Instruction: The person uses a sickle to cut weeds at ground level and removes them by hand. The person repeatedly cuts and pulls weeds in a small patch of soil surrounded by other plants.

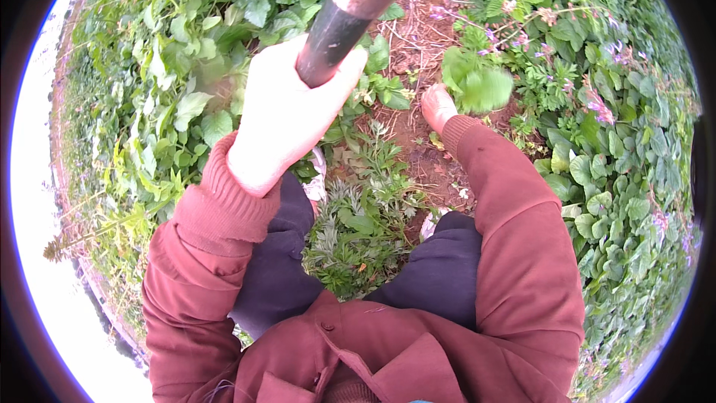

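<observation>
My left hand point(291, 106) is closed around a thick pole point(341, 33), dark at the grip and pale and scuffed higher up; the pole runs out of the picture at the top, so its far end is hidden. Lower and to the right, my right hand point(437, 105) reaches down close to the reddish soil with its fingers curled. A green leafy plant point(478, 81), partly blurred, is right beside that hand. Whether the fingers hold its stem cannot be told.
Reddish soil with dry stalks point(414, 39) runs between dense leafy plants point(190, 84) on the left and flowering plants point(598, 95) on the right. Feathery weeds point(358, 224) grow between my shoes point(316, 176).
</observation>
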The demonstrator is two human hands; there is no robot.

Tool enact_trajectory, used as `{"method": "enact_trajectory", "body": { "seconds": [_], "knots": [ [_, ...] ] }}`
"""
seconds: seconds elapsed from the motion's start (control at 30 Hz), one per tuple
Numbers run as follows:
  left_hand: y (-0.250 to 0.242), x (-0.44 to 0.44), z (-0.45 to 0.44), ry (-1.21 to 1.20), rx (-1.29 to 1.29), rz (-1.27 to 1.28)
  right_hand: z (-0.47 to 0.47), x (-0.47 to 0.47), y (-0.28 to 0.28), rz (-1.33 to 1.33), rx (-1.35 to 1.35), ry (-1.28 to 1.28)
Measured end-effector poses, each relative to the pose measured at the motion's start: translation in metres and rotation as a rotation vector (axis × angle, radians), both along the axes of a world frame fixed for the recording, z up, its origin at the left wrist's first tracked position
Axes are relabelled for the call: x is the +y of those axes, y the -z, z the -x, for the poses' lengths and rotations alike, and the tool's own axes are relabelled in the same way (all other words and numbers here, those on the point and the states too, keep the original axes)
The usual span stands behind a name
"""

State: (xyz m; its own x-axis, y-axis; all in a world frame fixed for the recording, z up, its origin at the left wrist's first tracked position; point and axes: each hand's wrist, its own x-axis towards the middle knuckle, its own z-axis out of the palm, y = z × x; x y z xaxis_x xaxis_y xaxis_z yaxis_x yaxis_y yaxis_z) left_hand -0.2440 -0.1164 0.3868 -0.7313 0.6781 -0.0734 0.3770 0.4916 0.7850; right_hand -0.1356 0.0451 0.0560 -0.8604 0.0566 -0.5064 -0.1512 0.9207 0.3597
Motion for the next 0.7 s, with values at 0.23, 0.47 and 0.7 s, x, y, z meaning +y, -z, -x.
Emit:
{"method": "enact_trajectory", "body": {
  "seconds": [0.23,0.47,0.7],
  "knots": [
    [0.001,0.0,-0.011,0.065,-0.051,-0.074,-0.007,0.003,-0.017,0.257,-0.133,0.279],
    [-0.005,-0.015,-0.024,0.105,-0.089,-0.139,-0.013,0.003,-0.022,0.347,-0.067,0.45],
    [-0.013,-0.031,-0.023,0.11,0.002,-0.17,-0.025,0.005,-0.065,0.34,0.013,0.538]
  ]
}}
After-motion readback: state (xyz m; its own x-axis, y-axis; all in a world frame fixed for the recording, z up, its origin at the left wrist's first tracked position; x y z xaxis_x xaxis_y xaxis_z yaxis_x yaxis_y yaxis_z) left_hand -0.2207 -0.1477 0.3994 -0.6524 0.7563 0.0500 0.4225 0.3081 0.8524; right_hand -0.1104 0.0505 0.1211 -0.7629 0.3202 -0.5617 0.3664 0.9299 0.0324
